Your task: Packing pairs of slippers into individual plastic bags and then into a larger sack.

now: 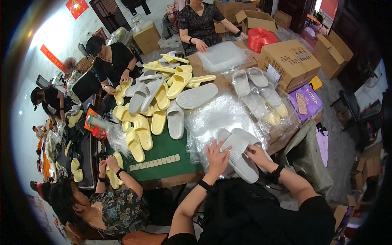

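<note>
A pair of ridged grey slippers (241, 152) is in front of me at the table's near edge, one partly over the other. My left hand (217, 158) rests against the left side of the pair, fingers stretched out and spread. My right hand (259, 157) grips the slipper on the right side near its foot opening; some fingertips are hidden there. Beneath and beyond the slippers lies a stack of clear plastic bags (220, 116). To the left, a heap of yellow slippers (143, 131) mixes with loose grey slippers (175, 119).
Bagged slippers (258, 107) lie at the far right, beside a cardboard box (289, 61) and a purple bag (307, 100). Several people work around the tables; one near person (118, 200) handles a yellow slipper. Small pale tiles (155, 162) line the green mat (167, 152).
</note>
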Demonstrator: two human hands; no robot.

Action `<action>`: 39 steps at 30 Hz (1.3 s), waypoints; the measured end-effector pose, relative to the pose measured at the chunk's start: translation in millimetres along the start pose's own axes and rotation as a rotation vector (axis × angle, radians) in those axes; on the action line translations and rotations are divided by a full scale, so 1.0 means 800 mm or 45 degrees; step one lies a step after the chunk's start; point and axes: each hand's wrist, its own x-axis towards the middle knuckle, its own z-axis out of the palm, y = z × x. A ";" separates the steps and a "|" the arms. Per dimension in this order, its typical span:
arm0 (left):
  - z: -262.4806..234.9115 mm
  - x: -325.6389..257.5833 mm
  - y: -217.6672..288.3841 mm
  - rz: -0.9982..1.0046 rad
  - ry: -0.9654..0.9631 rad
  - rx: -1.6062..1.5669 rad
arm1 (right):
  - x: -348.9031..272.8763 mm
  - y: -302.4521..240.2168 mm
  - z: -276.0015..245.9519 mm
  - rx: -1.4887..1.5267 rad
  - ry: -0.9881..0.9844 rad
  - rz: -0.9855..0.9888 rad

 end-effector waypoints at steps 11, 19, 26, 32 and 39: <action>-0.006 0.005 -0.023 0.235 0.210 0.151 | -0.013 -0.001 0.019 -0.211 0.269 -0.064; -0.005 0.010 -0.059 -0.185 0.238 0.248 | -0.013 -0.034 0.026 -0.345 0.247 -0.241; 0.041 0.011 -0.111 -0.966 0.235 -0.539 | -0.016 -0.039 0.052 -0.312 0.281 -0.094; 0.036 0.028 -0.096 -1.081 0.098 -0.937 | -0.020 -0.033 0.059 -0.321 0.326 0.003; 0.017 -0.002 -0.124 -0.706 -0.172 -0.567 | -0.025 -0.062 0.074 -0.646 0.402 -0.152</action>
